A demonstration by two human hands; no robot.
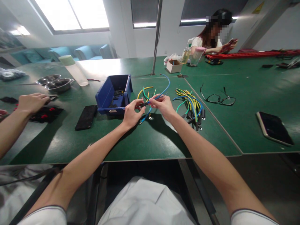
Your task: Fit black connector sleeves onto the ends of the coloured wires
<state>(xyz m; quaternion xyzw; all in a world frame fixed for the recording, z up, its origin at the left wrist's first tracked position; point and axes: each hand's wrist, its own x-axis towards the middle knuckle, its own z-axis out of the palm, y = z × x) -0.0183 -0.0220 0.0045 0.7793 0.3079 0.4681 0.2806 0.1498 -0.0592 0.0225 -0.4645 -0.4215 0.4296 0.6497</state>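
Note:
My left hand (132,115) is closed, its fingertips pinching a short black sleeve (144,104). Between the fingers of my right hand (164,107) is a blue wire (168,82), whose free end curves up and back. The sleeve and the wire meet between my two hands; how far one is inside the other I cannot make out. Loose yellow, green and blue wires (141,91) lie behind and below my fingers, one with a ring terminal (150,118). To the right is a bundle of wires (193,104) with black sleeves and ring terminals at its near end.
A blue bin (100,99) with small black pieces stands left of my hands, beside a black phone (86,117). Glasses (219,99) and another phone (274,128) lie right. A metal pole (156,37) rises behind. A co-worker's hand (34,102) works at far left; another person sits opposite.

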